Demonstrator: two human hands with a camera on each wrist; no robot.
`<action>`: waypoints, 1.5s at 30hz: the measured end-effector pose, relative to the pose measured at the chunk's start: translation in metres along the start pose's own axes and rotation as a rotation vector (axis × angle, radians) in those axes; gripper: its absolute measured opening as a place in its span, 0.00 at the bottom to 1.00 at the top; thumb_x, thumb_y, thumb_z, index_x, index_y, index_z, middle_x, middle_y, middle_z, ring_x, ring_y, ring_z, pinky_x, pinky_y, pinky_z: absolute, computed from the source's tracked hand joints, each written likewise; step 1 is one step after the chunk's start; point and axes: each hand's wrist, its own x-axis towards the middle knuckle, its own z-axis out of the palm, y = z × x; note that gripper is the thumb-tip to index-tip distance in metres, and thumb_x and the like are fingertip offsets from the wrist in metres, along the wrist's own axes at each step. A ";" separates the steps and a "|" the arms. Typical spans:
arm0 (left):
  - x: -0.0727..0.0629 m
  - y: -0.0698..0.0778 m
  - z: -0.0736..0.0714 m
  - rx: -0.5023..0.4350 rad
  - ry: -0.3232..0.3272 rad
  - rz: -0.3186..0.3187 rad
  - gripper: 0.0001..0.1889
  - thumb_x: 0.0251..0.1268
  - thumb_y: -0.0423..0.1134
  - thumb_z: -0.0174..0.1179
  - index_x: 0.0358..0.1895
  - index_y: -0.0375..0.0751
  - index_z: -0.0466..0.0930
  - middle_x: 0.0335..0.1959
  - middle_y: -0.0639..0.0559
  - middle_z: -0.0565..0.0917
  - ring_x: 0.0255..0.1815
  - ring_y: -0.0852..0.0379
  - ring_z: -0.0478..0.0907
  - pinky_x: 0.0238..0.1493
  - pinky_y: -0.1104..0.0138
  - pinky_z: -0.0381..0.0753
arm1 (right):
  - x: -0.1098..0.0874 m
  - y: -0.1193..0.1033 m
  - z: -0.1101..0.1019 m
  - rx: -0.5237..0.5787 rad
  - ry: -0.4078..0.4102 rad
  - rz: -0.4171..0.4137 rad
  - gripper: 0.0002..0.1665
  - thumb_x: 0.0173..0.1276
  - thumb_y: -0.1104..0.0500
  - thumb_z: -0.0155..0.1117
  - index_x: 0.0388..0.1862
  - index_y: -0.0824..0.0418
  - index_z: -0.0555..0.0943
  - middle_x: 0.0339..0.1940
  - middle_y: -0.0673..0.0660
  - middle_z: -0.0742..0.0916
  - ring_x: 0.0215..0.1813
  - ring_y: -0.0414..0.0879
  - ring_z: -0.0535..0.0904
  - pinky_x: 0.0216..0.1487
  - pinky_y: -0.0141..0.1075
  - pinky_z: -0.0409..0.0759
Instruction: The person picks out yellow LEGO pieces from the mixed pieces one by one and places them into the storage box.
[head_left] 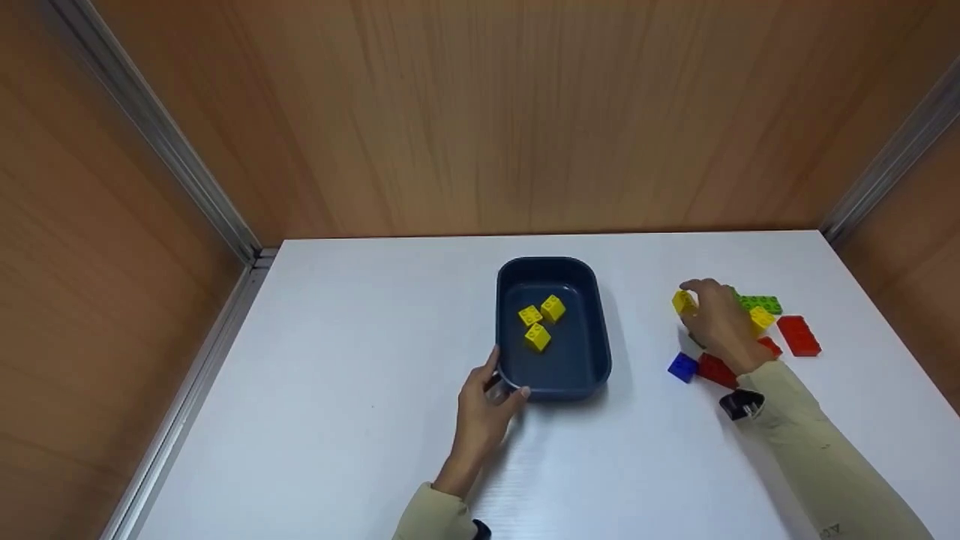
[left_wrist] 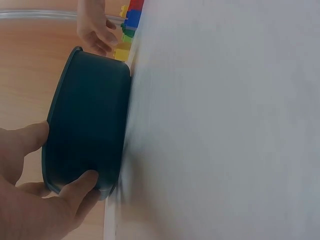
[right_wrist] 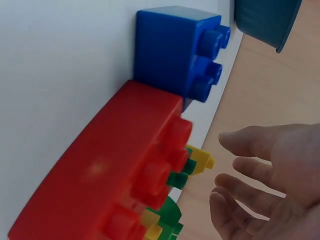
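At its near left corner, a dark blue rectangular box is gripped by my left hand, thumb and fingers spread around the corner. Three yellow toy bricks lie inside it. My right hand hovers over a group of bricks on the right, its fingers loosely bent and nothing between them in the right wrist view. A yellow brick lies by its fingertips. Close to the right wrist are a blue brick and a long red brick. The hand partly hides other bricks.
Right of the hand lie a green brick, another yellow brick and a large red brick. A wooden panel rises behind the white table, with side panels at left and right.
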 end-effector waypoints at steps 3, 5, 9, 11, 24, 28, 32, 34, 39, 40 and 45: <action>0.000 -0.001 0.000 -0.011 -0.005 -0.014 0.42 0.69 0.31 0.71 0.82 0.31 0.59 0.64 0.33 0.76 0.73 0.35 0.73 0.70 0.56 0.79 | -0.001 0.004 0.001 -0.001 -0.010 -0.004 0.36 0.74 0.71 0.63 0.78 0.71 0.67 0.74 0.77 0.71 0.70 0.77 0.68 0.71 0.70 0.70; 0.000 -0.001 0.000 -0.011 -0.005 -0.019 0.42 0.70 0.31 0.71 0.82 0.31 0.59 0.63 0.33 0.76 0.73 0.36 0.73 0.71 0.56 0.79 | 0.000 0.005 0.002 0.002 -0.018 -0.002 0.35 0.74 0.72 0.62 0.79 0.70 0.67 0.75 0.77 0.71 0.71 0.77 0.68 0.72 0.70 0.69; 0.000 -0.001 0.000 -0.010 0.000 -0.008 0.42 0.69 0.31 0.71 0.82 0.31 0.59 0.62 0.33 0.77 0.72 0.34 0.73 0.70 0.55 0.79 | 0.002 0.008 0.004 0.007 -0.038 0.007 0.35 0.76 0.72 0.60 0.79 0.71 0.66 0.75 0.77 0.70 0.72 0.75 0.68 0.74 0.69 0.69; 0.000 0.000 0.000 -0.009 0.001 -0.010 0.42 0.69 0.31 0.71 0.82 0.31 0.60 0.62 0.33 0.77 0.72 0.35 0.73 0.71 0.55 0.79 | 0.003 0.009 0.004 0.007 -0.050 0.012 0.35 0.76 0.72 0.59 0.80 0.71 0.65 0.75 0.77 0.70 0.72 0.75 0.68 0.73 0.69 0.68; -0.001 0.000 -0.001 -0.018 -0.010 -0.024 0.42 0.71 0.31 0.70 0.82 0.32 0.58 0.64 0.33 0.75 0.74 0.34 0.72 0.72 0.53 0.77 | 0.010 0.010 0.001 -0.012 -0.072 0.030 0.30 0.76 0.69 0.61 0.75 0.71 0.69 0.70 0.78 0.75 0.62 0.71 0.74 0.67 0.67 0.77; -0.001 0.000 -0.001 -0.025 -0.014 -0.030 0.42 0.71 0.31 0.70 0.83 0.33 0.58 0.65 0.32 0.75 0.74 0.34 0.71 0.73 0.53 0.77 | 0.010 0.011 0.001 -0.003 -0.083 0.028 0.29 0.76 0.69 0.61 0.74 0.71 0.69 0.70 0.77 0.76 0.62 0.71 0.75 0.68 0.67 0.77; -0.001 0.000 -0.001 -0.023 -0.010 -0.030 0.42 0.70 0.31 0.70 0.83 0.33 0.58 0.66 0.33 0.75 0.74 0.34 0.72 0.73 0.52 0.77 | 0.010 0.012 0.002 0.006 -0.077 0.013 0.28 0.76 0.69 0.62 0.72 0.72 0.70 0.68 0.77 0.77 0.62 0.71 0.75 0.68 0.67 0.77; -0.001 0.000 0.000 -0.023 -0.008 -0.027 0.42 0.70 0.31 0.70 0.83 0.33 0.59 0.66 0.33 0.75 0.74 0.34 0.72 0.73 0.52 0.77 | 0.010 0.012 0.003 0.006 -0.073 0.010 0.28 0.75 0.69 0.62 0.72 0.72 0.70 0.68 0.76 0.77 0.61 0.71 0.76 0.67 0.67 0.78; -0.001 0.000 0.000 -0.025 -0.006 -0.030 0.42 0.70 0.31 0.71 0.83 0.34 0.59 0.66 0.33 0.75 0.74 0.35 0.72 0.72 0.53 0.77 | 0.009 0.013 0.003 -0.018 -0.060 0.005 0.27 0.75 0.68 0.64 0.70 0.72 0.72 0.65 0.76 0.79 0.59 0.70 0.76 0.66 0.67 0.79; -0.001 0.000 0.000 -0.026 -0.006 -0.032 0.42 0.70 0.31 0.71 0.83 0.34 0.59 0.66 0.34 0.75 0.74 0.35 0.72 0.72 0.53 0.77 | 0.009 0.013 0.003 -0.024 -0.056 0.004 0.27 0.75 0.67 0.65 0.70 0.72 0.72 0.65 0.76 0.79 0.59 0.69 0.76 0.65 0.66 0.80; -0.001 0.001 0.000 -0.016 -0.004 -0.034 0.42 0.70 0.32 0.70 0.83 0.34 0.59 0.66 0.35 0.76 0.74 0.36 0.73 0.73 0.51 0.77 | 0.005 0.008 0.003 -0.035 -0.029 -0.019 0.27 0.74 0.67 0.67 0.69 0.71 0.74 0.64 0.75 0.80 0.59 0.69 0.77 0.64 0.66 0.80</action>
